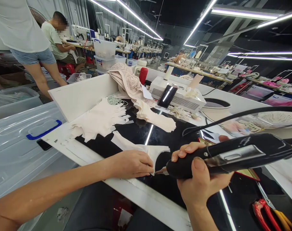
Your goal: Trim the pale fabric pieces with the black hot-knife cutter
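A black corded cutting tool (230, 157) was clasped in the right hand (201, 179), its grip closed fully around the handle, the tip laid against a cream fabric piece (146, 150). That piece was pinned flat on the black worktop (160, 134) by the left hand (131, 164), fingers pressed down on it, not curled. At ten o'clock from the hands, a pile of cut fabric pieces (100, 118) was spread. At four o'clock, red-handled scissors (263, 208) were lying.
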Available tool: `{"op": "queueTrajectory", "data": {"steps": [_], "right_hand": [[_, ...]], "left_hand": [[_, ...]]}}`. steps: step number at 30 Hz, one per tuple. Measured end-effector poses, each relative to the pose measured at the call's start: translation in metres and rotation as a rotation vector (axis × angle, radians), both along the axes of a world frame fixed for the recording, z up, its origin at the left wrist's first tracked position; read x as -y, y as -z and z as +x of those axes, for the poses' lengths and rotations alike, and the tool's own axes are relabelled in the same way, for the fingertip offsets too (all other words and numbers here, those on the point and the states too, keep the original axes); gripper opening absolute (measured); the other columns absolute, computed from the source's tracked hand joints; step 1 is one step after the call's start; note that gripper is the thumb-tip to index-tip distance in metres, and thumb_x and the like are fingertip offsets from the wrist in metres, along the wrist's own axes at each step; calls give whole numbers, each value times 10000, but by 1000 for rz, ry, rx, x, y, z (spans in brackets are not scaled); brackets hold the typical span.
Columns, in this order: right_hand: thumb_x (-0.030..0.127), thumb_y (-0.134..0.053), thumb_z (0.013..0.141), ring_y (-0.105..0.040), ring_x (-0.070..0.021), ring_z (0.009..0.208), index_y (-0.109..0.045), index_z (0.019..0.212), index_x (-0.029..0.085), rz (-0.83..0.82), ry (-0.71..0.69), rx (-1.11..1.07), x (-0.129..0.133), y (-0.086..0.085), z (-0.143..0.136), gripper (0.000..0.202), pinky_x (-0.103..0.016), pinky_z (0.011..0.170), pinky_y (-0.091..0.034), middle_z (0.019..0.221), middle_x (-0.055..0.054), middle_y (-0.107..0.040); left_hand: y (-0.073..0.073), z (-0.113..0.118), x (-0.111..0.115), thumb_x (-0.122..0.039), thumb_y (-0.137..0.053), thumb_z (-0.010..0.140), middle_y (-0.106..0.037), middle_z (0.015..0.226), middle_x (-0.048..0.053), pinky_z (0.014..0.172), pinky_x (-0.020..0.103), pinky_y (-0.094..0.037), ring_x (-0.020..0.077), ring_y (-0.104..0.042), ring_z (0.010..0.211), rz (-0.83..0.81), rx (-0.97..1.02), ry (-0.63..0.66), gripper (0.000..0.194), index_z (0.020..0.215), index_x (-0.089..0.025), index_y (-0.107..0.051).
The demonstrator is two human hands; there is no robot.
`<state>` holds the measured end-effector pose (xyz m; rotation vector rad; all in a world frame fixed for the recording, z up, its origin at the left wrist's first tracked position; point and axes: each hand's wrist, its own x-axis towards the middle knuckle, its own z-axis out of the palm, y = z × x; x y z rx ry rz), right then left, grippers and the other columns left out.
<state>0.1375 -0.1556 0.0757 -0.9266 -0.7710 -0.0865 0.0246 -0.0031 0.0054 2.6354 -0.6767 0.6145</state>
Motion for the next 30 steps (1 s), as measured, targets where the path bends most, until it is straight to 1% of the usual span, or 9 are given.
{"op": "queueTrajectory", "data": {"steps": [6,10,14,18,24,30], "right_hand": [[202,-781,842,-614,-134,636,-562,1348,317,5,-15,-2,0,1,0,563,-272,507,-576,833,50,-667],[194,-778,839,-608,-132,632,-566,1345,314,6,-4,5,0,1,0,562,-271,511,-572,829,52,-669],[189,-768,838,-606,-135,632,-549,1358,311,4,1,-4,0,0,0,577,-275,511,-572,830,53,-666],[175,-745,842,-598,-137,628,-567,1316,302,5,22,10,1,-1,0,522,-274,500,-570,820,51,-663],[206,-772,836,-607,-142,635,-557,1386,314,-2,11,-8,3,0,-1,600,-278,502,-569,819,48,-660],[211,-783,834,-607,-140,630,-567,1367,335,-10,-3,-11,3,1,-2,588,-280,512,-557,821,50,-661]], "left_hand": [[-1,-1,0,-191,-631,1058,-763,1138,79,984,302,-538,200,-701,1021,3,0,-12,148,1128,-153,-757],[-1,-1,1,-189,-636,1054,-766,1128,83,989,294,-544,191,-708,1020,15,9,-18,142,1121,-166,-759],[-1,-1,0,-185,-642,1050,-767,1133,86,993,301,-559,193,-714,1031,8,32,-11,141,1120,-155,-761],[-1,0,-1,-187,-620,1063,-769,1136,86,1004,300,-563,193,-714,1040,3,23,9,155,1118,-148,-759],[-3,1,-2,-202,-586,1087,-774,1154,75,1024,291,-548,189,-712,1058,8,-11,5,184,1120,-159,-762],[-3,1,-1,-196,-584,1087,-777,1134,72,1031,297,-536,189,-716,1042,5,0,4,185,1112,-156,-762]]}}
